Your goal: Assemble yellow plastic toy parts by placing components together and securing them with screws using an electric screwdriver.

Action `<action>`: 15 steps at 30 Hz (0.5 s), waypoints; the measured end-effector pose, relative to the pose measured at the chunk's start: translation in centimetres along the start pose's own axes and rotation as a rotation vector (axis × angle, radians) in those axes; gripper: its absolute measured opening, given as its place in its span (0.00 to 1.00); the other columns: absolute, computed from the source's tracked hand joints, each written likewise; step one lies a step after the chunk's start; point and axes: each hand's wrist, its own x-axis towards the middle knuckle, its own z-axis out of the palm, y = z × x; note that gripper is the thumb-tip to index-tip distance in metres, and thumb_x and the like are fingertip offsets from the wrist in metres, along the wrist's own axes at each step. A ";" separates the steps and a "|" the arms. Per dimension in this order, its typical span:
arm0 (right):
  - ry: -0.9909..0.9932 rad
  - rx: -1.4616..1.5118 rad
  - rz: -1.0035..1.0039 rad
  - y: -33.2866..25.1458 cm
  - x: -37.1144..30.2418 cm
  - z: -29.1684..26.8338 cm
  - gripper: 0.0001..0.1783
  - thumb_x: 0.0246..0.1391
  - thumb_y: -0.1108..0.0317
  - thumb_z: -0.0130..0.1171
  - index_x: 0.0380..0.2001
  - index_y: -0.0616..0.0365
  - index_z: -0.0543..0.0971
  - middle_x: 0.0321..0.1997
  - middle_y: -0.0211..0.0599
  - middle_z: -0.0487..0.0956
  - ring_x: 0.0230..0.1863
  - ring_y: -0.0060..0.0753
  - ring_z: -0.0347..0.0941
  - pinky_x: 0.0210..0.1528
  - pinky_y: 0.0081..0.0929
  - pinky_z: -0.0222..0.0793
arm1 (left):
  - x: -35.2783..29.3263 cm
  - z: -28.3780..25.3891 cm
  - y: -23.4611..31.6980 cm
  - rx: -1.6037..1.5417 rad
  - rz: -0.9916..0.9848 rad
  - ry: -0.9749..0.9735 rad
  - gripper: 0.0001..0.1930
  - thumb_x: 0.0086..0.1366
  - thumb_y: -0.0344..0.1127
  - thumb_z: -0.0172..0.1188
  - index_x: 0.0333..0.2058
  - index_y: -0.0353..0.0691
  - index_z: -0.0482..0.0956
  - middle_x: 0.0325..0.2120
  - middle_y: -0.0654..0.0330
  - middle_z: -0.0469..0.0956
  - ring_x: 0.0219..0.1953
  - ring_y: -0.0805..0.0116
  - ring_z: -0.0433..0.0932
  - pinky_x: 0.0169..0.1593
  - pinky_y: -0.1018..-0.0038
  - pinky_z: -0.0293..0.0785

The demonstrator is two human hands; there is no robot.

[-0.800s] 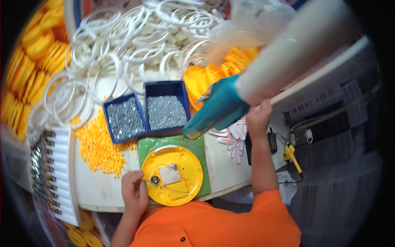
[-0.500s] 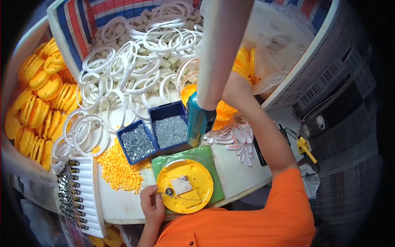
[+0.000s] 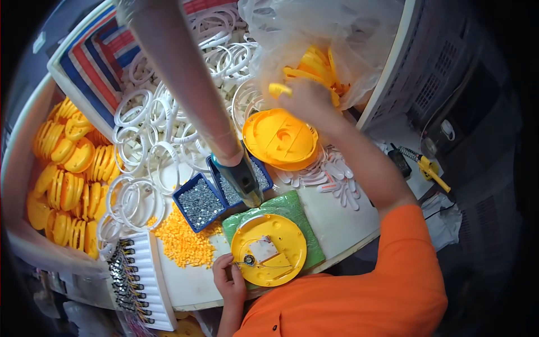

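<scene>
Before me a yellow round plastic housing lies on a green pad. Inside it are a white square box, a small black round part and thin wires. My left hand is closed at the housing's left rim; the exact pinch point is small. My right hand, reached out far and blurred, grips a yellow plastic piece, seen only in part. Below that hand sits a stack of yellow round covers, and behind it more yellow parts lie in a clear plastic bag.
A grey pole with an electric screwdriver hangs over two blue screw bins. White rings, small yellow pieces, white strips, a white tray and a yellow-handled soldering iron surround the work.
My right hand has come up and left from the yellow parts with a yellow piece in it. The view has shifted, uncovering the yellow cover stack. My left hand stays at the housing.
</scene>
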 end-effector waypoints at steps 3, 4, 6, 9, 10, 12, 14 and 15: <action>0.090 0.247 0.024 3.4 1.9 -2.2 0.18 0.63 0.58 0.57 0.46 0.61 0.83 0.37 0.52 0.84 0.41 0.49 0.83 0.46 0.39 0.77 | -0.1 -0.1 -0.4 -0.003 -0.013 -0.017 0.14 0.67 0.18 0.49 0.49 0.35 0.74 0.52 0.54 0.73 0.52 0.68 0.75 0.52 0.76 0.71; 0.098 0.405 0.038 4.3 2.1 -2.5 0.20 0.64 0.57 0.57 0.48 0.62 0.82 0.39 0.51 0.85 0.43 0.46 0.82 0.49 0.36 0.76 | -0.2 -0.1 -0.4 0.002 -0.029 -0.018 0.14 0.67 0.18 0.50 0.49 0.35 0.74 0.53 0.54 0.72 0.52 0.68 0.74 0.52 0.76 0.71; 0.143 0.555 0.003 6.1 1.5 -3.2 0.19 0.65 0.59 0.56 0.50 0.63 0.81 0.43 0.49 0.84 0.46 0.45 0.81 0.52 0.33 0.74 | -0.2 -0.2 -0.2 -0.004 -0.028 -0.010 0.14 0.67 0.18 0.50 0.49 0.35 0.74 0.53 0.54 0.72 0.52 0.68 0.74 0.51 0.76 0.71; 0.405 0.836 0.042 7.2 -1.4 -4.2 0.20 0.68 0.65 0.55 0.58 0.62 0.77 0.55 0.46 0.81 0.56 0.45 0.78 0.60 0.33 0.70 | 0.1 -0.8 0.7 -0.024 -0.044 0.018 0.14 0.66 0.18 0.52 0.49 0.35 0.75 0.52 0.54 0.73 0.51 0.68 0.75 0.52 0.76 0.71; 0.610 0.310 -0.099 10.5 -3.0 -4.3 0.20 0.65 0.67 0.57 0.58 0.61 0.76 0.56 0.46 0.81 0.57 0.47 0.78 0.60 0.38 0.72 | 0.2 -0.8 1.4 -0.042 -0.056 0.019 0.14 0.66 0.18 0.53 0.49 0.35 0.75 0.52 0.53 0.74 0.51 0.67 0.75 0.52 0.75 0.71; 0.828 -0.240 0.094 13.8 -7.2 -3.3 0.15 0.61 0.70 0.59 0.51 0.61 0.78 0.52 0.46 0.82 0.54 0.51 0.79 0.55 0.43 0.76 | 1.0 -1.5 2.5 0.084 -0.005 0.048 0.15 0.64 0.18 0.54 0.49 0.35 0.75 0.51 0.53 0.75 0.51 0.65 0.75 0.53 0.73 0.71; 0.599 0.951 0.077 15.3 -10.3 -5.8 0.09 0.64 0.61 0.55 0.31 0.52 0.74 0.27 0.32 0.75 0.29 0.28 0.71 0.32 0.35 0.68 | 2.0 -2.2 3.4 0.162 0.078 0.040 0.15 0.62 0.20 0.57 0.49 0.34 0.75 0.50 0.50 0.77 0.52 0.60 0.75 0.56 0.68 0.70; 0.353 1.321 -0.415 15.5 -10.1 -5.5 0.14 0.68 0.55 0.50 0.32 0.51 0.75 0.28 0.30 0.77 0.29 0.26 0.74 0.32 0.33 0.67 | 2.5 -2.2 4.2 0.165 0.058 0.074 0.15 0.62 0.20 0.57 0.49 0.34 0.75 0.50 0.50 0.77 0.52 0.60 0.75 0.56 0.68 0.70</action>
